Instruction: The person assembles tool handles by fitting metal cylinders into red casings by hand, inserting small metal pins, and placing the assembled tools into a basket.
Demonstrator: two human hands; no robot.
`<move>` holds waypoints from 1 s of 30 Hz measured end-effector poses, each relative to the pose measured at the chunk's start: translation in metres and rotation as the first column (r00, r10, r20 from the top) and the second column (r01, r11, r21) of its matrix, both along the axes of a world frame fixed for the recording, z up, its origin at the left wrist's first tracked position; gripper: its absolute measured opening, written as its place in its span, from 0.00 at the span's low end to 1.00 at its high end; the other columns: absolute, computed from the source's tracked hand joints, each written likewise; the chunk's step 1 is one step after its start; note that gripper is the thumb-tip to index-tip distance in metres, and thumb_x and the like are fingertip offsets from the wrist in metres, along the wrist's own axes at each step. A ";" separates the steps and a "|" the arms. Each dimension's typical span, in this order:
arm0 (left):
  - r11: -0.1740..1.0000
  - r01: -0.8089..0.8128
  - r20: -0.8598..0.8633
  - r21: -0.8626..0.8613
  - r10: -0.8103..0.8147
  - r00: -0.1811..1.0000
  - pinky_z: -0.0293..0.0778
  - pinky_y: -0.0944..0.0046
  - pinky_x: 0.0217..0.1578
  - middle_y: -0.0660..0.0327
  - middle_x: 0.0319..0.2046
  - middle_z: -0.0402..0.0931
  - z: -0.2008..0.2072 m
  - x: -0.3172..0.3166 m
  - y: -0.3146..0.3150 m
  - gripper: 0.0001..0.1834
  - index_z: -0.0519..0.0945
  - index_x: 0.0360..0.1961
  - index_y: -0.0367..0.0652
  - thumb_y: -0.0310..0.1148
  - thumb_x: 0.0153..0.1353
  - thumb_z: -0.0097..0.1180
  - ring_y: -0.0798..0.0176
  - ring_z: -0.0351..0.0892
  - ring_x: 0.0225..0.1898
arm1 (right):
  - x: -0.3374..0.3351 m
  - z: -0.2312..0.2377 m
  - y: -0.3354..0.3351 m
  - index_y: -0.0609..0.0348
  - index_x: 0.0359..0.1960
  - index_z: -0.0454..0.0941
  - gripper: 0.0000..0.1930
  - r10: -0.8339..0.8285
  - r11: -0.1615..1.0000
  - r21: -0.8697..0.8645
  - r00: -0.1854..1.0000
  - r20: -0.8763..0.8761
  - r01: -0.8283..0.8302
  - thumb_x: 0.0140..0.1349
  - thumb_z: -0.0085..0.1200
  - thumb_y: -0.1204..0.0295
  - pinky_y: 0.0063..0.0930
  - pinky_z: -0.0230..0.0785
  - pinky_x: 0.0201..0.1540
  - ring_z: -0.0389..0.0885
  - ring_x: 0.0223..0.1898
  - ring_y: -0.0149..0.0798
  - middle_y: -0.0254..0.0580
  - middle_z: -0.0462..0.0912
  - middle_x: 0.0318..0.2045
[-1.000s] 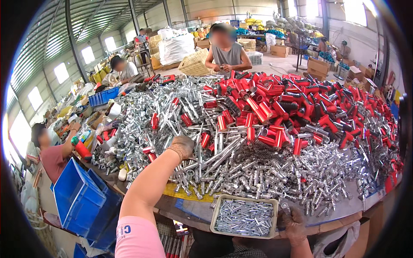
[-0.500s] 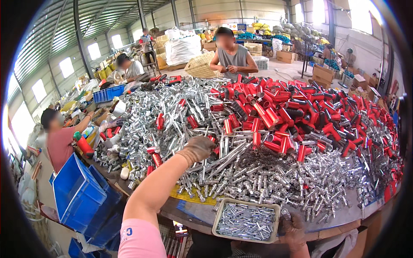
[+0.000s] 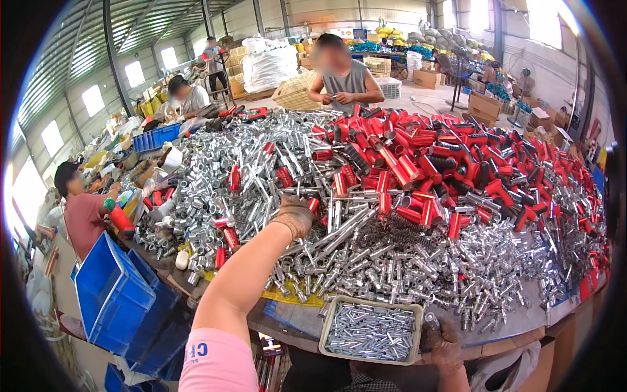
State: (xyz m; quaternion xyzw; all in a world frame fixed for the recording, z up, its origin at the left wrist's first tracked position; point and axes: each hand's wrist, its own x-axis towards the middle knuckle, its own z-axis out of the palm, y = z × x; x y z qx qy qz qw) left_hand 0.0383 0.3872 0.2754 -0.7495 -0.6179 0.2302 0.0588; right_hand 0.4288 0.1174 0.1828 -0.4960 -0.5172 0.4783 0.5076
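Note:
My left hand (image 3: 296,217), in a brownish work glove, reaches into the middle of a big heap of shiny metal parts (image 3: 255,170). Beside its fingers lies a red cylinder (image 3: 313,206); the fingers themselves are mostly hidden behind the back of the hand. At the table's near edge my gloved right hand (image 3: 447,346) is closed round a short metal cylinder (image 3: 431,320), whose round end points up and away. Just left of this hand, a shallow beige tray (image 3: 324,334) holds many thin metal pins (image 3: 371,332).
Red handles and tubes (image 3: 418,157) are heaped at the back right, small metal fittings (image 3: 450,261) nearer. Blue crates (image 3: 111,294) stand at the left. A person in grey (image 3: 346,78) faces me across the heap; another in pink (image 3: 85,212) works at left.
The whole view has shifted slightly. My left hand has turned a little over the heap, still beside the red cylinder. In my right hand the metal cylinder has tilted and shows more of its side.

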 end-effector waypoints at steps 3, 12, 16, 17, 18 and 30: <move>1.000 0.011 -0.024 0.018 -0.010 1.000 0.54 0.38 0.61 0.55 0.56 0.69 -0.005 0.000 -0.002 0.27 0.77 0.55 0.74 0.35 0.52 0.54 0.46 0.65 0.61 | 0.000 0.005 0.002 0.66 0.47 0.77 0.21 -0.055 0.993 0.111 0.969 0.240 0.028 0.63 0.58 0.58 0.28 0.71 0.42 0.79 0.37 0.33 0.39 0.83 0.34; 0.998 0.053 0.038 0.046 -0.055 0.998 0.48 0.36 0.64 0.50 0.59 0.66 -0.004 0.002 -0.008 0.24 0.78 0.55 0.64 0.39 0.53 0.53 0.42 0.60 0.64 | 0.004 -0.002 0.001 0.66 0.47 0.78 0.20 -0.052 0.997 0.069 0.955 0.292 0.033 0.63 0.59 0.61 0.31 0.70 0.44 0.79 0.40 0.37 0.44 0.82 0.37; 1.000 -0.004 0.138 0.012 0.002 0.990 0.54 0.42 0.64 0.49 0.64 0.63 0.009 0.008 -0.008 0.24 0.79 0.54 0.53 0.40 0.55 0.53 0.40 0.59 0.65 | 0.006 -0.018 0.001 0.66 0.47 0.77 0.18 -0.047 0.997 0.068 0.986 0.160 0.037 0.64 0.57 0.64 0.31 0.70 0.44 0.79 0.40 0.38 0.45 0.81 0.38; 1.000 -0.004 0.141 0.014 0.002 0.990 0.54 0.42 0.64 0.49 0.64 0.63 0.013 0.003 -0.005 0.24 0.79 0.54 0.53 0.40 0.55 0.53 0.40 0.59 0.65 | 0.008 -0.022 0.003 0.66 0.47 0.77 0.17 -0.043 0.995 0.093 0.989 0.141 0.030 0.64 0.56 0.64 0.31 0.70 0.44 0.79 0.40 0.38 0.45 0.81 0.39; 1.000 -0.002 0.156 0.001 0.002 0.988 0.57 0.47 0.63 0.51 0.62 0.66 0.016 -0.006 -0.002 0.24 0.79 0.53 0.50 0.41 0.54 0.55 0.43 0.60 0.65 | 0.007 -0.022 0.004 0.66 0.47 0.77 0.17 -0.039 0.995 0.093 0.989 0.144 0.025 0.64 0.56 0.64 0.31 0.70 0.44 0.79 0.40 0.38 0.45 0.81 0.39; 0.981 -0.183 0.922 -0.070 -0.006 -0.387 0.75 0.69 0.30 0.61 0.30 0.78 0.051 0.067 -0.194 0.21 0.71 0.53 0.32 0.30 0.62 0.57 0.68 0.77 0.28 | -0.002 0.001 -0.010 0.63 0.50 0.75 0.12 -0.079 0.995 0.055 0.996 -0.033 0.081 0.66 0.52 0.75 0.26 0.70 0.38 0.77 0.34 0.31 0.37 0.80 0.37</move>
